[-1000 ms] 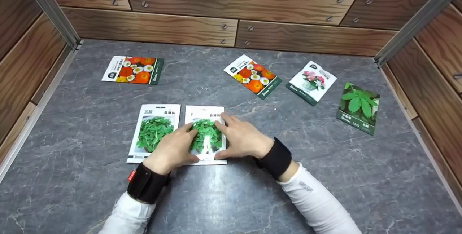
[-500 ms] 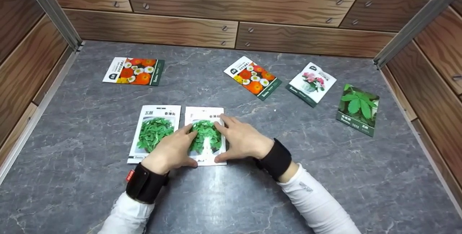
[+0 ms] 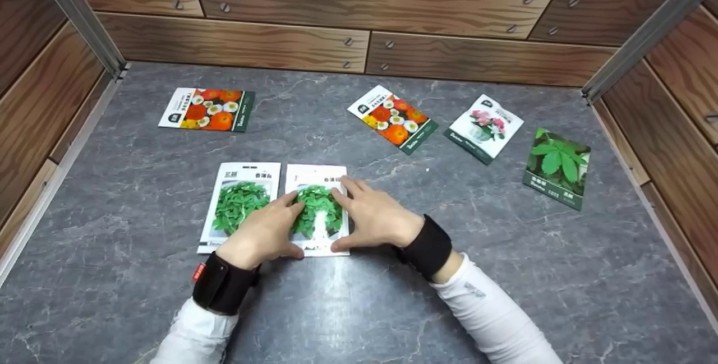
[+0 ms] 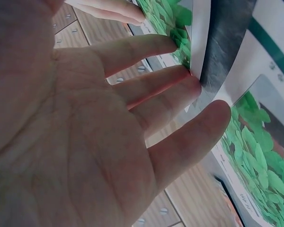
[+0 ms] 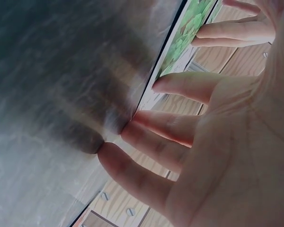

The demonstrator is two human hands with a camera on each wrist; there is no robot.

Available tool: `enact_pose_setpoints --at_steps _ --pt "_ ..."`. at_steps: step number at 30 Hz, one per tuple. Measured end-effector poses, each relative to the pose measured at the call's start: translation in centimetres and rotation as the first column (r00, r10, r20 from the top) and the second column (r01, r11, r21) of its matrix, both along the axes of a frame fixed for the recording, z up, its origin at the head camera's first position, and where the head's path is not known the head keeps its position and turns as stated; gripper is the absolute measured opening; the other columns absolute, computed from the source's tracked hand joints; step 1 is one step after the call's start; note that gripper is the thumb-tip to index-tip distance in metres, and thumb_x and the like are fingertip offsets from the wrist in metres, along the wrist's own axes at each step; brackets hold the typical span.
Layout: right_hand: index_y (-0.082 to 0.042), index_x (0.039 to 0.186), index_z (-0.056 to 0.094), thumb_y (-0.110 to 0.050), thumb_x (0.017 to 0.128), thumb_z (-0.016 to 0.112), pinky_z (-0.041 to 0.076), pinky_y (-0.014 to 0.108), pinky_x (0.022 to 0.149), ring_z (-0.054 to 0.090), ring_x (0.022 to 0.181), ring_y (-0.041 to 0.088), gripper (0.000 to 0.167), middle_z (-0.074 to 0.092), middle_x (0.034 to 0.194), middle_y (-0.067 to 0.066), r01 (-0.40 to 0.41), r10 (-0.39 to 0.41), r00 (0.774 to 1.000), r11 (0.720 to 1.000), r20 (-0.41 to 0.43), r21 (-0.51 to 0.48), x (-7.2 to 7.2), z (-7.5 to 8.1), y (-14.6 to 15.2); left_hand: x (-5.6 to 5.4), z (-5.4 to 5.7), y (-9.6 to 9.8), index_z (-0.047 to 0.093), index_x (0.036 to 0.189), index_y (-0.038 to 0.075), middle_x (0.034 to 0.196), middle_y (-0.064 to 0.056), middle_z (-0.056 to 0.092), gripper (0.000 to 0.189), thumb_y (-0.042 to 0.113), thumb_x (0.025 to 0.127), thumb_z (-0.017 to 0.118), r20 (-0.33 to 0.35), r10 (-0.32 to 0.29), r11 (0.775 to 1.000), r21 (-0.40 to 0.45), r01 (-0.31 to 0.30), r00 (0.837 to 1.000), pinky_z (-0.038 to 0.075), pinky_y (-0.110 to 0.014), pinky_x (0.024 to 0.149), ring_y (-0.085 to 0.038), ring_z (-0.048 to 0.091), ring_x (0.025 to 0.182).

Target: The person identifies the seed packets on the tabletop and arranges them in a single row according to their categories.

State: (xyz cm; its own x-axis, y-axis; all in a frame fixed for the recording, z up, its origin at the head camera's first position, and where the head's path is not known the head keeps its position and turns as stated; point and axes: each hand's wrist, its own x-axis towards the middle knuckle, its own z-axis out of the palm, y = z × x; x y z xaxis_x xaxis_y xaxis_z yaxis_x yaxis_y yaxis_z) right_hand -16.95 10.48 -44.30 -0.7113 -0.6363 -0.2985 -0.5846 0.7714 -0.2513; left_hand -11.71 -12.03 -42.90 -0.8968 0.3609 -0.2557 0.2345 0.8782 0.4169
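Two white seed packets with green leafy plant pictures lie side by side, a narrow gap between them. The right one [image 3: 318, 210] has a hand at each long side. My left hand [image 3: 261, 235] reaches over part of the left packet [image 3: 240, 204], its thumb and forefinger at the right packet's left side. In the left wrist view, the fingers [image 4: 189, 137] are nearly straight, with their tips against the packets. At the right packet's right edge rests my right hand [image 3: 378, 215]. Its fingers [image 5: 137, 177] are extended in the right wrist view, some tips down on the grey tabletop.
Farther back lie an orange-flower packet [image 3: 207, 110] at left and a matching one [image 3: 392, 119] right of centre. A pink-flower packet [image 3: 485, 128] and a green-leaf packet [image 3: 557, 167] lie at right. Wood-patterned walls [image 3: 359, 5] enclose the marbled grey table [image 3: 449, 308].
The right mint-like leafy packet has slid very slightly left, and both hands have shifted with it. The other packets stay where they were.
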Motion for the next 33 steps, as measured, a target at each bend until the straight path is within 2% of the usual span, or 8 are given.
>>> enact_pose_setpoints --at_steps 11,33 --pt "-0.012 0.167 0.028 -0.066 0.087 0.075 0.036 0.062 0.127 0.025 0.162 0.044 0.108 0.017 0.177 0.020 0.000 0.000 1.000 1.000 0.026 -0.001 -0.04 -0.20 0.15 0.13 0.00 -0.10 0.049 0.151 -0.007 0.165 -0.029 0.040 0.095 0.022 0.073 0.095 -0.010 0.000 1.000 -0.005 0.000 1.000 0.045 -0.059 0.120 -0.046 0.046 0.150" --pt "-0.012 0.168 0.024 -0.066 0.088 0.074 0.034 0.064 0.127 0.023 0.163 0.044 0.108 0.013 0.178 0.020 -0.003 0.003 0.999 1.000 0.035 0.000 -0.10 -0.31 0.07 0.04 0.10 -0.27 0.048 0.153 -0.005 0.167 -0.029 0.037 0.094 0.022 0.076 0.094 0.017 0.016 1.000 -0.018 -0.015 1.000 0.044 -0.059 0.121 -0.048 0.045 0.150"
